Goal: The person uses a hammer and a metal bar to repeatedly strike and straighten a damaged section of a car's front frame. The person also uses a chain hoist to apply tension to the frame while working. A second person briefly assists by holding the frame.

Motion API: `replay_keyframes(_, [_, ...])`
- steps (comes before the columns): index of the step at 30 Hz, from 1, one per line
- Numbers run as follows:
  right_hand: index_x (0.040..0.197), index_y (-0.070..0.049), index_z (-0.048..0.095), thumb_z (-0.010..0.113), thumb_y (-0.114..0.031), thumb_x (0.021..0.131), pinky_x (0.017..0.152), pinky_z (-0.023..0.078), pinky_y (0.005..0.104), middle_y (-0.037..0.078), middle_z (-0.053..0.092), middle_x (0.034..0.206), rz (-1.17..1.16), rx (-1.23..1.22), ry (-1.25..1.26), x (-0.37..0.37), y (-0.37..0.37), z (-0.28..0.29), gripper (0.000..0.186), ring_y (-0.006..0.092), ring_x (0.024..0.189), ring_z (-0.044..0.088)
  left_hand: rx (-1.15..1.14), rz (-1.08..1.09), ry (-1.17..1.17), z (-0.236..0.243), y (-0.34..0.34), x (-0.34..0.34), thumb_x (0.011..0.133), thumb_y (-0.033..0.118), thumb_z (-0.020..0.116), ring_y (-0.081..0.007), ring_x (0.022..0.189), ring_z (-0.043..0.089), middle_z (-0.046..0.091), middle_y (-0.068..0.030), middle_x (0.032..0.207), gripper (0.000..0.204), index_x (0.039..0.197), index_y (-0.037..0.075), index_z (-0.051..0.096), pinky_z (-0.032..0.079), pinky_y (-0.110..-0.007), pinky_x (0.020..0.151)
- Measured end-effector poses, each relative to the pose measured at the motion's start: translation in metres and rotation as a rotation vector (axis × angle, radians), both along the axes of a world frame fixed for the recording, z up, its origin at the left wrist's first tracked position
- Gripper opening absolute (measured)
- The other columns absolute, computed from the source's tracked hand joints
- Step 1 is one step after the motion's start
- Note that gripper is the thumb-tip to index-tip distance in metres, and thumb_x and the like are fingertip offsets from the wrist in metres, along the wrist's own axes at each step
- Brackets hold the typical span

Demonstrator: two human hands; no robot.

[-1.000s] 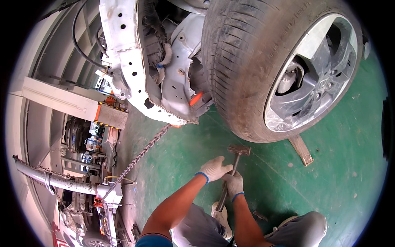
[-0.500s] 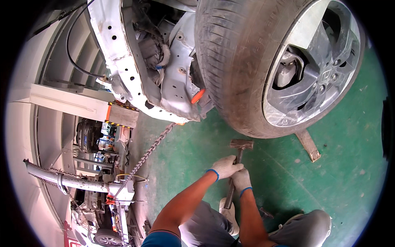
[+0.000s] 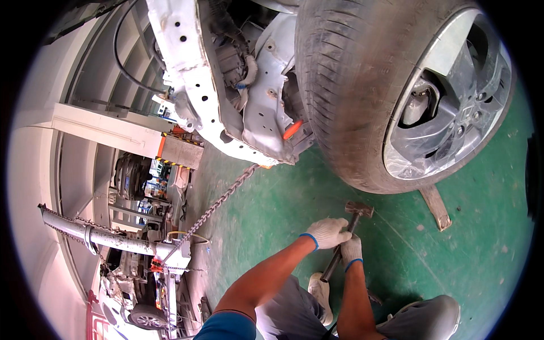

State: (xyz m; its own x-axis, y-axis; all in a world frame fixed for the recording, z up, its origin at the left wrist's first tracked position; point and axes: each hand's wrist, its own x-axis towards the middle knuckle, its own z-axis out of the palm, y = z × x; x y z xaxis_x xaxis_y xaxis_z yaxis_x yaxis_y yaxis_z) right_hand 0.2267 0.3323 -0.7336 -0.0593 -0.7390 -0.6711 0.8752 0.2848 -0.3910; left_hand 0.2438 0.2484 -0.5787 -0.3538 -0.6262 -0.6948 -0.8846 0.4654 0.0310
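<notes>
My left hand (image 3: 330, 232), in a white knit glove with a blue cuff, grips the handle of a sledgehammer (image 3: 359, 208) below its metal head. My right hand (image 3: 351, 250), gloved likewise, holds the same handle lower down. The hammer is over the green floor (image 3: 430, 266), short of a car's large tyre (image 3: 351, 102) with a silver alloy wheel (image 3: 464, 124). Left of the tyre is a bare white body rail (image 3: 187, 56) with holes and a damaged end. An orange object (image 3: 293, 129) sits between rail and tyre.
A chain (image 3: 215, 207) runs from the rail's end down-left to a pulling tower (image 3: 124, 243). A wooden piece (image 3: 439, 209) lies under the wheel. Behind, at left, stand other cars (image 3: 130, 178), a striped post base (image 3: 181, 150) and hoses (image 3: 122, 71).
Both hands and the hammer have moved slightly right in the picture. The hammer's handle leans more to the right than half a second ago. The whole scene has shifted slightly with the camera.
</notes>
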Motion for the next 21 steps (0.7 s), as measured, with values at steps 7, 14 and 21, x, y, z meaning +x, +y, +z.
replay_keyframes(7, [0.095, 0.006, 0.065, 0.068, -0.01, 0.087, 0.054, 0.048, 0.0354, 0.012, 0.066, 0.077, 0.001, 0.054, -0.063, 0.004, 0.0, -0.023, 0.019, 0.0201, 0.063, 0.063, -0.002, -0.092, -0.045, 0.009, -0.003, -0.008, 0.095, 0.049, 0.059, -0.0425, 0.116, 0.065, 0.07, -0.0238, 0.121, 0.058, 0.136, 0.008, 0.06, 0.05, -0.053, 0.098])
replay_keyframes(14, [0.09, 0.006, 0.065, 0.068, -0.007, 0.083, 0.055, 0.047, 0.0366, 0.011, 0.066, 0.078, 0.027, 0.067, 0.066, 0.01, -0.002, -0.037, 0.015, 0.0204, 0.064, 0.063, -0.011, -0.12, -0.013, 0.013, -0.005, -0.013, 0.096, 0.048, 0.059, -0.0436, 0.114, 0.065, 0.068, -0.0231, 0.123, 0.056, 0.136, 0.01, 0.06, 0.05, -0.054, 0.098])
replay_keyframes(21, [0.079, 0.004, 0.062, 0.07, -0.007, 0.073, 0.051, 0.044, 0.0358, 0.008, 0.06, 0.068, 0.065, 0.057, 0.087, 0.007, -0.007, -0.021, 0.015, 0.0197, 0.056, 0.058, -0.126, -0.132, 0.107, 0.041, -0.011, -0.007, 0.096, 0.046, 0.059, -0.0431, 0.112, 0.066, 0.069, -0.0217, 0.12, 0.053, 0.134, 0.01, 0.061, 0.051, -0.054, 0.096])
